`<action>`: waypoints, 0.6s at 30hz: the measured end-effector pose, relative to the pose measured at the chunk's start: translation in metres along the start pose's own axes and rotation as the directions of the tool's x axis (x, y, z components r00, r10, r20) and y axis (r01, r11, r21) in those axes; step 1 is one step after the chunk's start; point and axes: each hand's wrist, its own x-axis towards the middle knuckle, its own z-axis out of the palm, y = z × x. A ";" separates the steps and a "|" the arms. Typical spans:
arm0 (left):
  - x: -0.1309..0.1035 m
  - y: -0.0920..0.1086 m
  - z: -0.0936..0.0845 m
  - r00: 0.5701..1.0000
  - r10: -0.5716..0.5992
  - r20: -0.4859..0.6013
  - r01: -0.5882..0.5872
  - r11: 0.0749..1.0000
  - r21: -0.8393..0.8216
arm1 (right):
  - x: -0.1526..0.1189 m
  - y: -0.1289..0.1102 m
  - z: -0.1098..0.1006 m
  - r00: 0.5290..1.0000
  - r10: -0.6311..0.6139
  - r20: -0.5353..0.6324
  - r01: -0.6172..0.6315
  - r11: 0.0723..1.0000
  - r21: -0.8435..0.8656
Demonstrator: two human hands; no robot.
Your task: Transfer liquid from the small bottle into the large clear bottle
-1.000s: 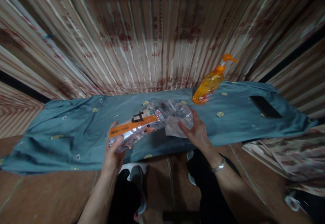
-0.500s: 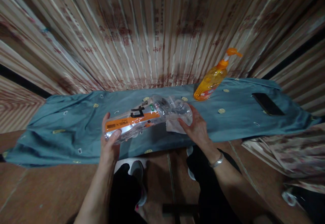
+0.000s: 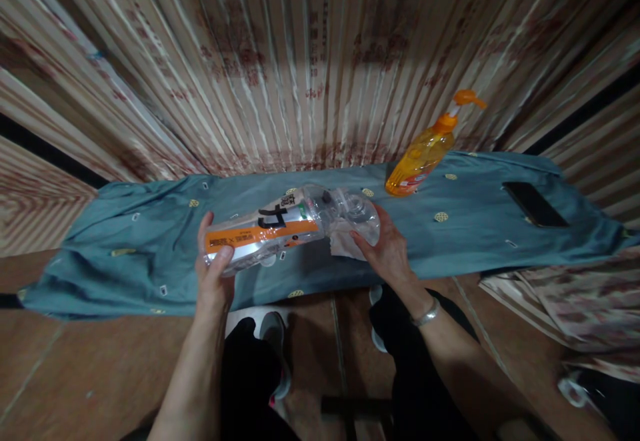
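Held level above the cloth is a clear plastic bottle (image 3: 267, 227) with an orange and silver label bearing black characters. My left hand (image 3: 216, 264) is closed around its base end, thumb over the label. On the right, my right hand (image 3: 387, 247) grips a clear, rounded plastic piece (image 3: 367, 217) that looks like part of a bottle. This piece meets the narrower end of the labelled bottle; whether they are joined I cannot tell. A whitish, paper-like sheet (image 3: 345, 242) shows beneath the right-hand piece, near my right thumb.
A blue-green patterned cloth (image 3: 150, 241) covers the narrow table. On it stand a pump bottle of yellow-orange liquid (image 3: 420, 161), behind my right hand, and a dark phone (image 3: 535, 204) farther right. A striped curtain (image 3: 280, 81) hangs close behind.
The view has shifted slightly, so the cloth, pump bottle and phone appear a little farther right. Both hands keep their hold, and the labelled bottle looks slightly turned.
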 end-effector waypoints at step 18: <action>0.014 0.002 -0.001 1.000 0.008 -0.016 -0.008 1.000 0.007 | 0.000 0.001 0.000 1.000 0.020 0.008 -0.020 1.000 0.006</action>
